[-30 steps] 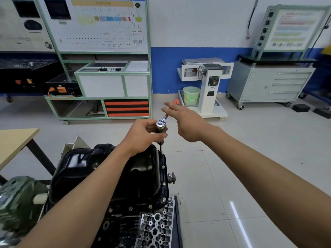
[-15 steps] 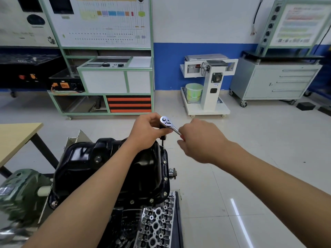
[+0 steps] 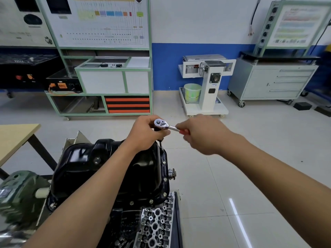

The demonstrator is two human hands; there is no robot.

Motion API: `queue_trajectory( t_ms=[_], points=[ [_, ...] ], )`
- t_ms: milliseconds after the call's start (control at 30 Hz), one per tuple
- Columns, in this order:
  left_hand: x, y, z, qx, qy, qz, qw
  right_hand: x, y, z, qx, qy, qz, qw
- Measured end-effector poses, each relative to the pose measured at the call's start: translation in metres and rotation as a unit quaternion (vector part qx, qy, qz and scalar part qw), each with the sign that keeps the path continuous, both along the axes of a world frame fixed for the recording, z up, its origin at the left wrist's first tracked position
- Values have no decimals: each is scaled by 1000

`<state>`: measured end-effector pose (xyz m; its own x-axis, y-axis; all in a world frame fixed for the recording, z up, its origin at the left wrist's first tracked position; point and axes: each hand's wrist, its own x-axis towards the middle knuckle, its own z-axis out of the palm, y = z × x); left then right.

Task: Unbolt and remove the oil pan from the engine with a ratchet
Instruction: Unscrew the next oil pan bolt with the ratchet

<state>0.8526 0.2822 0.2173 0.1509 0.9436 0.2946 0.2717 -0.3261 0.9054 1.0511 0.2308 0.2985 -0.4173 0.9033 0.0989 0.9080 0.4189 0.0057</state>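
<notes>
Black oil pan (image 3: pixel 86 163) seated sump-up on the engine (image 3: pixel 129 219), bolts (image 3: pixel 165 179) in place along its right and near flange. Just above the pan's far right corner, a ratchet (image 3: pixel 162 123), chrome head facing up, a thin extension (image 3: pixel 160 144) dropping from it to the flange at that corner. Left hand (image 3: pixel 146 134) over the pan's far edge, fingers curled around the ratchet head and the top of the extension. Right hand (image 3: pixel 204 135) off to the right of the pan and clear of it, fingers closed around the red handle (image 3: pixel 183 131), only a short stretch of it and the chrome shank showing between the two hands. Lower end of the extension hidden at the pan's rim; seating on a bolt impossible to tell. At the pan's near right, a bare aluminium cylinder head (image 3: pixel 157 224). Left of the pan, a green gearbox (image 3: pixel 19 194) and the corner of a wooden table (image 3: pixel 16 135). Well beyond the pan, along the blue-and-white wall, a green-framed bench (image 3: pixel 114 81), a white stand (image 3: pixel 211 81) with a pale green bucket (image 3: pixel 192 92), and a grey cabinet (image 3: pixel 272 83).
</notes>
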Motion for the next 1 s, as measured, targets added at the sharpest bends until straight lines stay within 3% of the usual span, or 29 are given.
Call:
queue_trajectory(
  t_ms=[200,633,867,1000],
  points=[
    [-4,1,4,-51,-50,-37,997,-4,27,1,64,-56,-32,996],
    [0,-1,7,-75,-53,-61,994,-9,71,-7,4,66,63,996],
    [2,-1,5,-81,-82,-34,993,-4,38,-3,57,-75,-25,995],
    [3,-1,4,-61,-75,-15,995,-7,8,-5,41,-56,-35,997]
  ],
)
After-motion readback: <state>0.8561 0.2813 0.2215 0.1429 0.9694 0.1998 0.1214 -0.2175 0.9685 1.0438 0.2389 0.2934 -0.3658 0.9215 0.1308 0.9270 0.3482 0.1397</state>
